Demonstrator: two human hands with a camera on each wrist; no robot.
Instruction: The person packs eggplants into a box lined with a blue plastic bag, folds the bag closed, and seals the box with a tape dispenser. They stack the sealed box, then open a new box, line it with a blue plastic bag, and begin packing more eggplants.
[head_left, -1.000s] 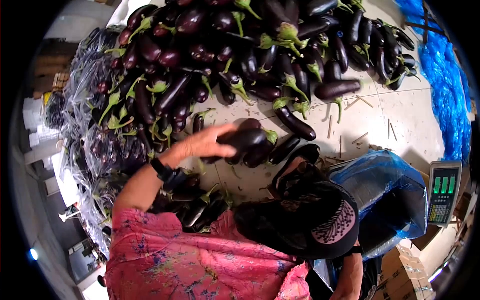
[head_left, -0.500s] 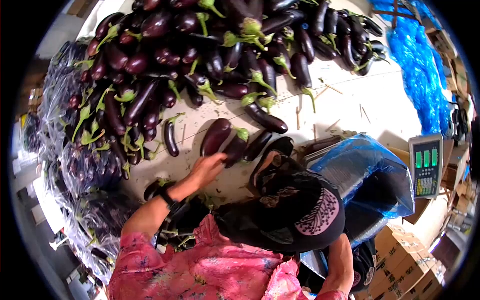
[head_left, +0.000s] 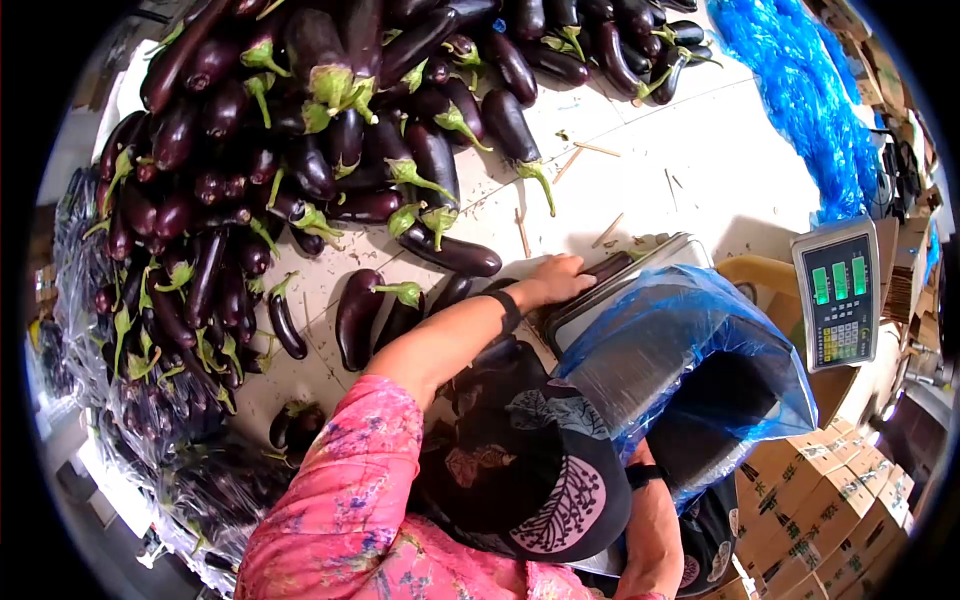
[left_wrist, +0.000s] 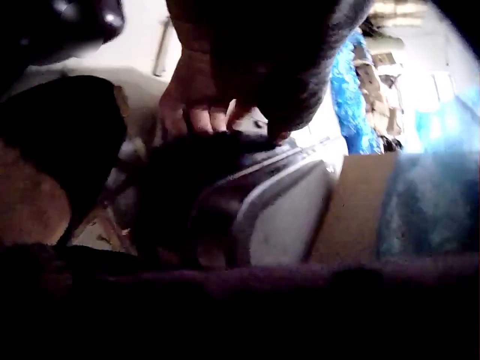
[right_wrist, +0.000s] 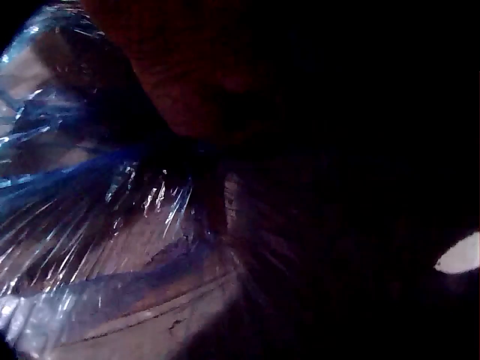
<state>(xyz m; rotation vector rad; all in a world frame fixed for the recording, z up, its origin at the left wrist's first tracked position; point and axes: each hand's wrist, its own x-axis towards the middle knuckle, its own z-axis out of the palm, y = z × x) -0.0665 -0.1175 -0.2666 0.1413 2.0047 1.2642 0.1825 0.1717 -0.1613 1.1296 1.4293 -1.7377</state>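
Observation:
In the head view my left hand reaches across to a dark purple eggplant lying along the rim of a metal tray. Seen from the left wrist, bent fingers come down over this dark eggplant, close beside the tray's edge; deep shadow hides much of it. A blue see-through plastic bag stands open-mouthed over the tray. At the bag's lower edge, my right hand grips the film; its fingers are mostly hidden. The right wrist view shows the bag's folds drawn together under that hand.
A large heap of eggplants covers the table's far left, with several loose ones, including one eggplant, nearer. A scale display stands right of the bag. Cardboard boxes are stacked at lower right; blue plastic film lies behind.
My left hand moved a held eggplant, was down among the loose eggplants half a second ago, and has since swung right to the eggplant by the tray. The head view has shifted right.

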